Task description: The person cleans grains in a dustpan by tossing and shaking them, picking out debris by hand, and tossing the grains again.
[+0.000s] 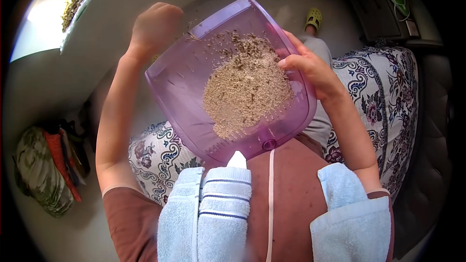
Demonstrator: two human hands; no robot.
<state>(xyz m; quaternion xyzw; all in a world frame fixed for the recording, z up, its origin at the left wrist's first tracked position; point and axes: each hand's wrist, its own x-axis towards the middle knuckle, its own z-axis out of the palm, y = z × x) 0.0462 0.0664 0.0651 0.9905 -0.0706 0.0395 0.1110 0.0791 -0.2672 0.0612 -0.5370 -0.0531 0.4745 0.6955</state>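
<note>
Some seeds [247, 92] seem mid-sorting — right hand [313, 71] grips purple scoop [184, 92], best level next; left hand [154, 26], upper left, curled, contents unclear.

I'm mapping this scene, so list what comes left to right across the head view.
Camouflage bundle, left grip, tray, right grip, dark cabinet.
</note>
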